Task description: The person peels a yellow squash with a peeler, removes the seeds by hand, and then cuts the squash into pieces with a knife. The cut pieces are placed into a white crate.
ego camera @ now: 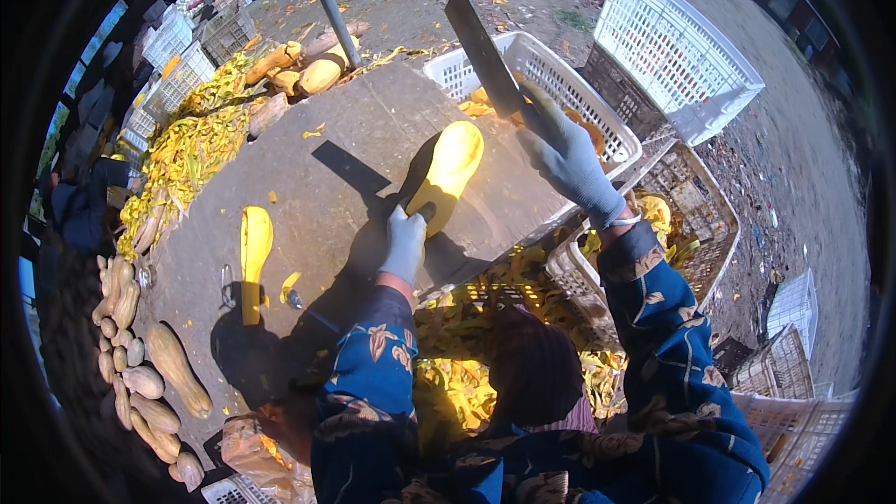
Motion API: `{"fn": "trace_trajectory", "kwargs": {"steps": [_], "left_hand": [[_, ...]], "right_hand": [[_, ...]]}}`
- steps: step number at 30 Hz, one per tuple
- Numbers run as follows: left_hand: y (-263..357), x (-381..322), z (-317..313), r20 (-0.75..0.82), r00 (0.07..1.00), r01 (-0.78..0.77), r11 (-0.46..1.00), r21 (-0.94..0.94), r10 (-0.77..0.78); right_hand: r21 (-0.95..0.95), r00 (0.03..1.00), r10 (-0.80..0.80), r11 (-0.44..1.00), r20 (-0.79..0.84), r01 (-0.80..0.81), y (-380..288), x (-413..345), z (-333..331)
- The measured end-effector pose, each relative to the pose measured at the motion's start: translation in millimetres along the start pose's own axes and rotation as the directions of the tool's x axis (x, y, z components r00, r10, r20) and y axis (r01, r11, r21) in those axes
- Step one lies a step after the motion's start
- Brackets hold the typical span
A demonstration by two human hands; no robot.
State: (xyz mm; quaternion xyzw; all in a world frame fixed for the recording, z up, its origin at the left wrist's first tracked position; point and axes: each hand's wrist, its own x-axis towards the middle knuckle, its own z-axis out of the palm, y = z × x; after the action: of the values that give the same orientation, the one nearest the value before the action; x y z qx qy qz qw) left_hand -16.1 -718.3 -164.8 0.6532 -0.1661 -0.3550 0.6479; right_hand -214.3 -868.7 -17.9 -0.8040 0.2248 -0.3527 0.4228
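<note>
My gloved left hand (pixel 406 241) grips the near, narrow end of a peeled yellow squash piece (pixel 451 164), with a scooped hollow at its far, wider end. The piece rests on a worn board table (pixel 322 217). My gloved right hand (pixel 570 154) holds a broad-bladed cleaver (pixel 483 52) raised above the table's right side, its blade pointing up and left, apart from the squash. The cleaver's shadow falls left of the squash. Farther left on the table lies another peeled, hollowed squash piece (pixel 255 252). Beside it are a small metal tool (pixel 227 287) and a scrap of peel (pixel 288 285).
A white plastic crate (pixel 448 70) with orange pieces stands against the table's far right edge. Crates with peelings (pixel 724 238) stand right of my arm. Unpeeled squash (pixel 178 367) line the left, near a peel heap (pixel 210 154). A metal pole (pixel 329 3) rises behind the table.
</note>
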Motion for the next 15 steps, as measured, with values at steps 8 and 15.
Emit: {"fn": "trace_trajectory", "kwargs": {"steps": [8, 15], "left_hand": [[-19.5, 19.5, -5.2, 0.028, 0.999, 0.036, 0.993, 0.115, -0.039], [-26.5, 14.9, -5.5, -0.001, 0.998, -0.060, 0.986, 0.154, 0.061]], "right_hand": [[-0.404, 0.921, 0.168, 0.915, 0.353, -0.012, 96.6, -4.1, 60.0], [-0.115, 0.986, 0.120, 0.988, 0.115, -0.107, 98.4, -10.1, 46.0]]}}
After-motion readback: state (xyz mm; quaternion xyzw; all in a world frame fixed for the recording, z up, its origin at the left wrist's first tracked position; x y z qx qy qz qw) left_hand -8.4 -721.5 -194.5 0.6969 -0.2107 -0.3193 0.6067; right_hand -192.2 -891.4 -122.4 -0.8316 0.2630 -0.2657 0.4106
